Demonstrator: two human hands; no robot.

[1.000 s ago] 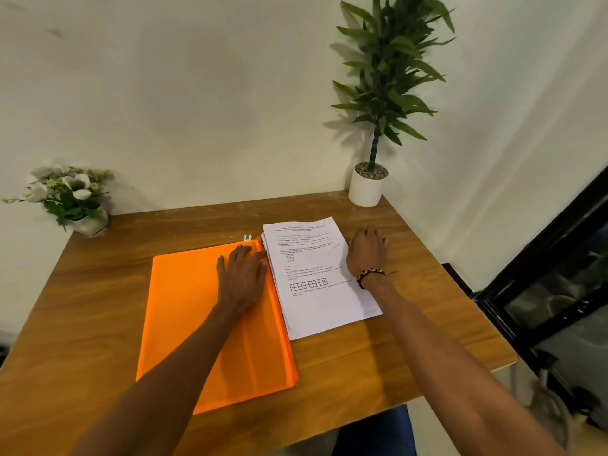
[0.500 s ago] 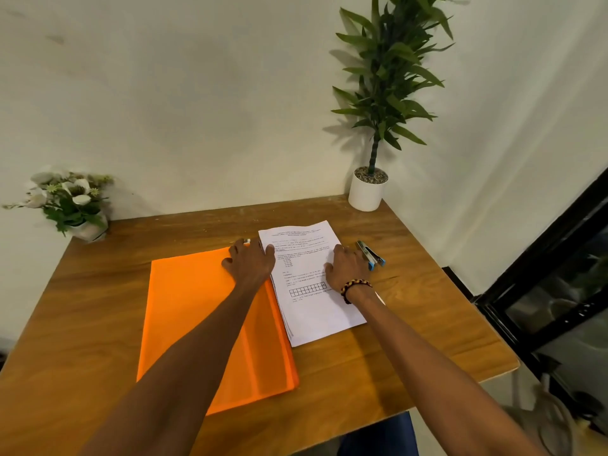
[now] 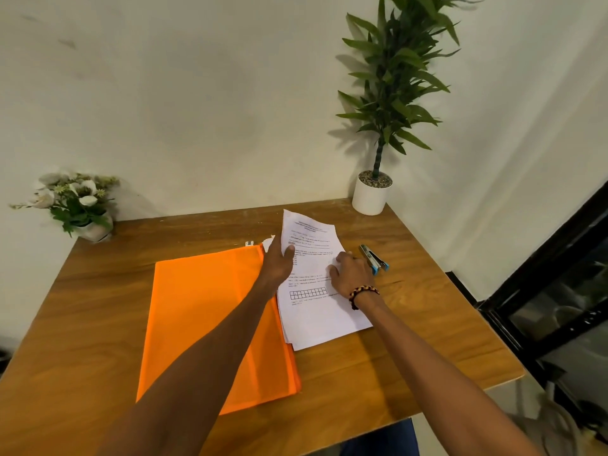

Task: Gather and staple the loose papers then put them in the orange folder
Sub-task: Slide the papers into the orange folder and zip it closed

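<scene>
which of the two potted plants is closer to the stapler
The tall leafy plant in the white pot at the table's far right corner; the stapler lies just in front of it. The white-flowered plant sits at the far left corner.

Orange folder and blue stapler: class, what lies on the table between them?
In the head view, the stack of printed white papers lies between the flat orange folder and the blue stapler, with both hands on it: left hand, right hand.

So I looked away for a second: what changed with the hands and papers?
The left hand moved from the orange folder to the papers, gripping and lifting their far end. The right hand slid left onto the sheets, uncovering the stapler. Folder and plants stayed put.
</scene>
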